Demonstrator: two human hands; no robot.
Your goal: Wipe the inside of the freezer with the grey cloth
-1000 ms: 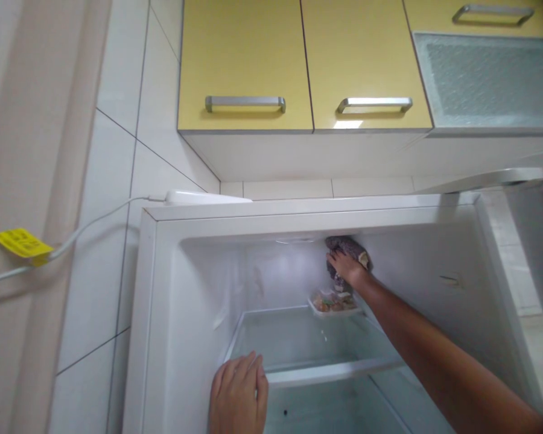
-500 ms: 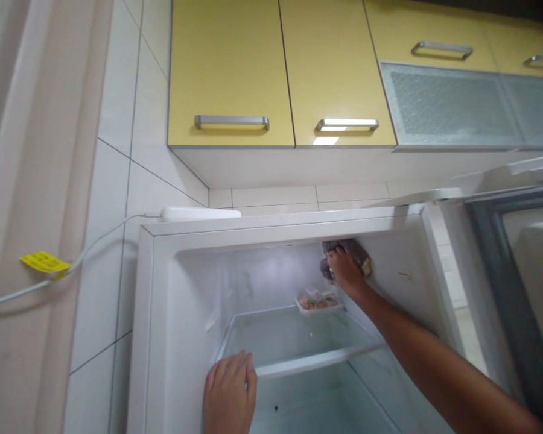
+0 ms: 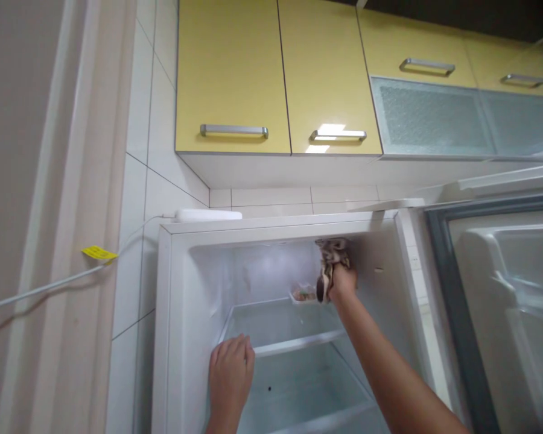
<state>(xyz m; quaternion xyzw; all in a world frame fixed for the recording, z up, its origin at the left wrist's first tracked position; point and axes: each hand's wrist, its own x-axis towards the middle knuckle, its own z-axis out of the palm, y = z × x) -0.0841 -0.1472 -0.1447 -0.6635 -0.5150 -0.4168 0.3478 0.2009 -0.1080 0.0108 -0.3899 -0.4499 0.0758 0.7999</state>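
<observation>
Inside the open fridge (image 3: 163, 313), my right hand (image 3: 344, 280) holds a crumpled brown and white cloth (image 3: 332, 256) up against the ceiling near the back right corner. A small clear-wrapped tray of food (image 3: 303, 293) sits on the upper glass shelf (image 3: 262, 319), just left of and below the cloth. My left hand (image 3: 231, 367) rests with curled fingers at the left front end of that shelf; whatever its fingers touch is hidden below them.
The fridge door (image 3: 516, 289) stands open on the right. Yellow wall cabinets (image 3: 235, 72) hang above. A white cable (image 3: 72, 278) with a yellow tag (image 3: 98, 252) runs from the left to a white box (image 3: 208, 214) on the fridge top.
The cloth has shifted and bunched differently under my right hand, showing more white, and its end hangs lower. My left hand stays by the shelf. The camera view has turned slightly.
</observation>
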